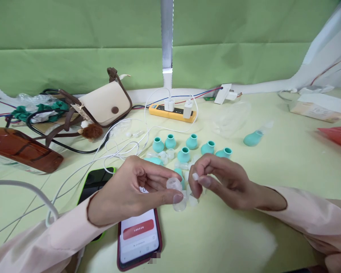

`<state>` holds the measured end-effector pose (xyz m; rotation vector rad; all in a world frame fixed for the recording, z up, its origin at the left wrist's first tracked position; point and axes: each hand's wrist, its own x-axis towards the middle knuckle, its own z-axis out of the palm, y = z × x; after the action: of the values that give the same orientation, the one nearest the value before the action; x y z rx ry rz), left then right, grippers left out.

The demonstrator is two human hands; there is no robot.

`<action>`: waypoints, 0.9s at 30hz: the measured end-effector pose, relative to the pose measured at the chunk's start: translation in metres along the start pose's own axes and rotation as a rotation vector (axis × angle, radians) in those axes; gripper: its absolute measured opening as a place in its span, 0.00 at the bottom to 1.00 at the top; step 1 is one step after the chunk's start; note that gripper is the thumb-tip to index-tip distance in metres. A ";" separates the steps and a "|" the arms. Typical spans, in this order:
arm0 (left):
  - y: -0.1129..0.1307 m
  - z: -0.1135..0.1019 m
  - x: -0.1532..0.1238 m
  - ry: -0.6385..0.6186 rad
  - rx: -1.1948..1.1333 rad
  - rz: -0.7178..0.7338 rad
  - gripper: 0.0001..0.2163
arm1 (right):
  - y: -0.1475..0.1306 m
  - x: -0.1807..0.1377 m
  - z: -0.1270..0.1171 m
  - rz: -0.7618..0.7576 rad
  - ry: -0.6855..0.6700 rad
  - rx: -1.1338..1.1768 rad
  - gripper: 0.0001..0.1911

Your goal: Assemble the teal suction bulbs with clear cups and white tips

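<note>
In my left hand a clear, hollow plastic piece with round ends is gripped between thumb and fingers. My right hand is close by on the right, pinching a tiny white piece between thumb and forefinger. Beyond both hands stand several teal rubber bulbs with open necks facing up. Loose clear plastic parts lie among them, some partly hidden behind my hands. Farther right, a teal bulb with a clear tip attached lies on its side.
Under my left forearm lie a lit phone and a green-edged phone. White cables run to a yellow power strip. A cream handbag and an amber bottle are left; a tissue pack is right.
</note>
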<state>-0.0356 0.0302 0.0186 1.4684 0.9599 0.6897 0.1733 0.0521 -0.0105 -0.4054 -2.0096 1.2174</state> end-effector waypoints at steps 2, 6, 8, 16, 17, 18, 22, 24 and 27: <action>0.001 0.000 0.000 0.009 0.009 -0.006 0.10 | 0.001 0.000 -0.002 0.022 0.040 0.039 0.02; 0.002 0.001 0.003 0.031 -0.034 -0.008 0.09 | 0.001 0.000 -0.006 0.048 0.056 0.015 0.02; 0.002 0.001 0.006 0.076 -0.034 -0.009 0.09 | -0.001 0.003 -0.008 0.089 0.045 -0.057 0.02; -0.012 -0.007 0.024 0.271 0.680 0.234 0.10 | -0.006 0.013 -0.030 0.489 -0.224 -0.574 0.07; -0.014 -0.008 0.025 0.262 0.812 0.277 0.10 | -0.005 0.014 -0.031 0.519 -0.270 -0.634 0.07; -0.015 -0.009 0.026 0.249 0.915 0.305 0.11 | -0.004 0.013 -0.031 0.533 -0.309 -0.701 0.08; -0.019 -0.011 0.027 0.157 1.068 0.297 0.10 | 0.002 0.009 -0.029 0.452 -0.417 -1.024 0.10; -0.021 -0.009 0.027 0.094 1.124 0.271 0.10 | 0.004 0.007 -0.028 0.415 -0.446 -1.131 0.11; -0.022 -0.007 0.027 0.005 1.236 0.210 0.12 | 0.006 0.004 -0.028 0.399 -0.463 -1.180 0.11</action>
<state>-0.0326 0.0562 -0.0048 2.6601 1.3269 0.1817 0.1902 0.0756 -0.0064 -1.2013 -3.0098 0.1535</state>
